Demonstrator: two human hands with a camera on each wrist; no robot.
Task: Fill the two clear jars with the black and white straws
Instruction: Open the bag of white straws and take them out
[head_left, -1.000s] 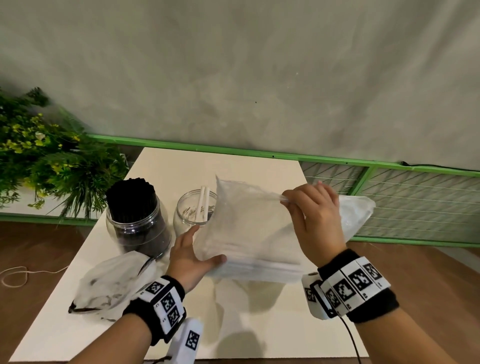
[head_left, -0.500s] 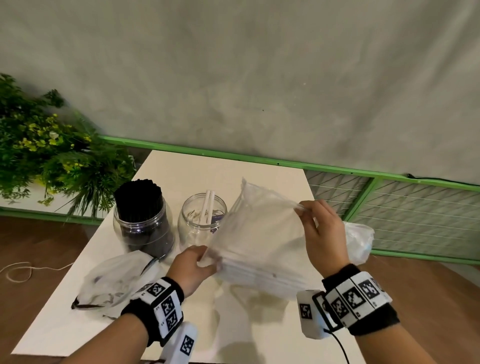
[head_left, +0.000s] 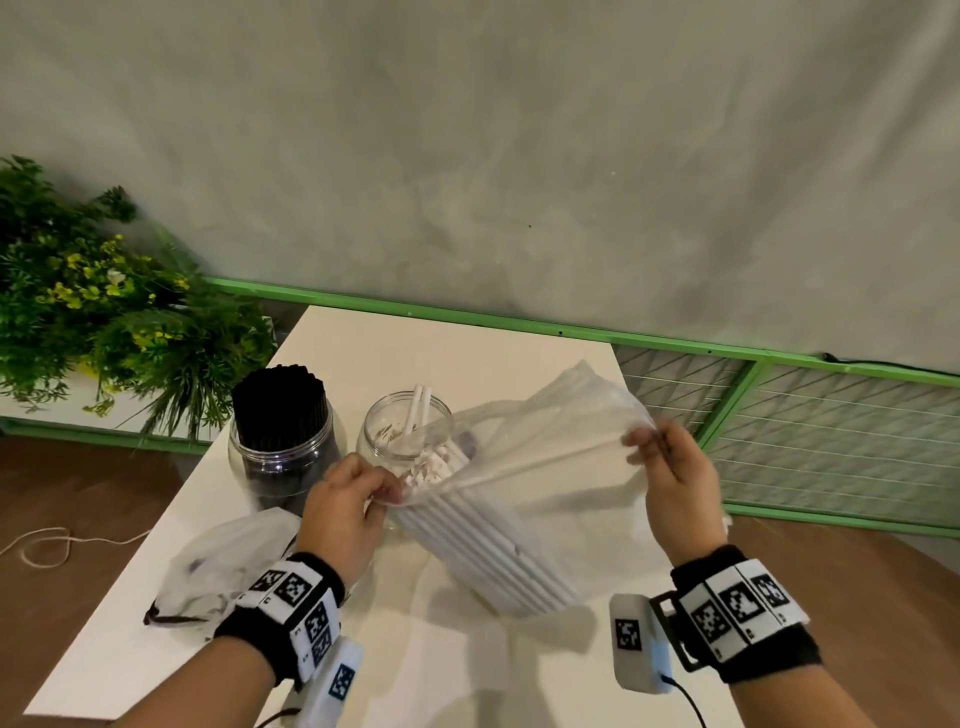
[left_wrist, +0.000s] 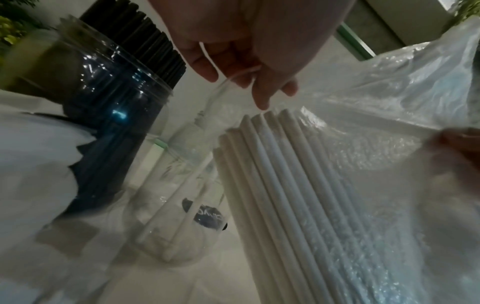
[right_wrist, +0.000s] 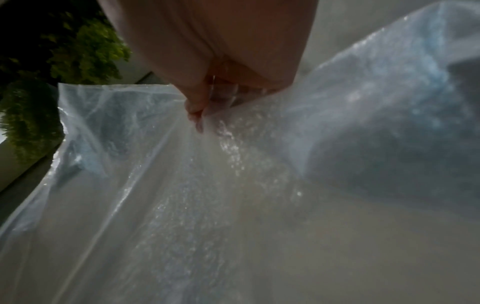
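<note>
A clear plastic bag (head_left: 540, 467) full of white straws (head_left: 483, 545) stands tilted on the table, its mouth stretched between my hands. My left hand (head_left: 358, 499) pinches the near left edge of the mouth, and my right hand (head_left: 670, 467) pinches the right edge. The wrist views show the same: the left hand (left_wrist: 249, 82) above the straw ends (left_wrist: 262, 127), the right hand (right_wrist: 200, 102) pinching the film (right_wrist: 182, 185). Just behind the left hand stands a clear jar (head_left: 405, 441) with a few white straws. To its left, another clear jar (head_left: 283, 447) is packed with black straws (head_left: 280, 405).
A crumpled empty bag (head_left: 218, 566) lies at the table's front left. A green leafy plant (head_left: 104, 322) stands left of the white table (head_left: 415, 353). A green rail (head_left: 519, 317) and wire mesh run behind it, and a cord (head_left: 47, 545) lies on the wooden floor.
My left hand left the bag's side and now pinches its mouth. My right hand moved right, pulling the mouth wide, and the straw bundle tipped toward the white-straw jar.
</note>
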